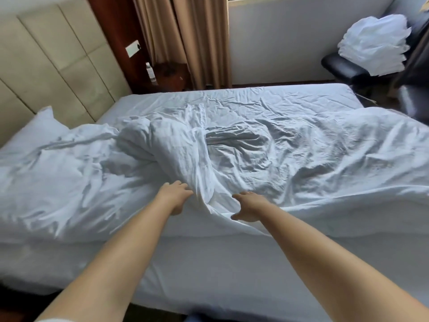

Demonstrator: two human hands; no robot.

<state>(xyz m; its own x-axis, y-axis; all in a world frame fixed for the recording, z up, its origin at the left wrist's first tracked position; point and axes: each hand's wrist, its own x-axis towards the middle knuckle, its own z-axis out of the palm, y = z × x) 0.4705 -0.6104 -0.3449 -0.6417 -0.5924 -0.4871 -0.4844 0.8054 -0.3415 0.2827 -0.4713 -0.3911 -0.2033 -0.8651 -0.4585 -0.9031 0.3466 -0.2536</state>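
Note:
A crumpled white duvet (232,154) lies across the bed, bunched into a raised ridge that runs from the middle down to the near edge. My left hand (173,196) reaches to the left side of that ridge, fingertips touching the fabric and thumb pointing down. Just right of the ridge's lower end, my right hand (248,207) hovers with fingers and thumb spread apart in an open curve over the duvet edge. Neither hand plainly holds cloth.
The mattress (209,263) in a white fitted sheet fills the foreground. A white pillow (39,129) leans on the beige padded headboard (53,66) at left. A dark chair (343,66) with stacked white linen (373,43) stands at back right. A bottle (151,72) sits beside brown curtains (185,38).

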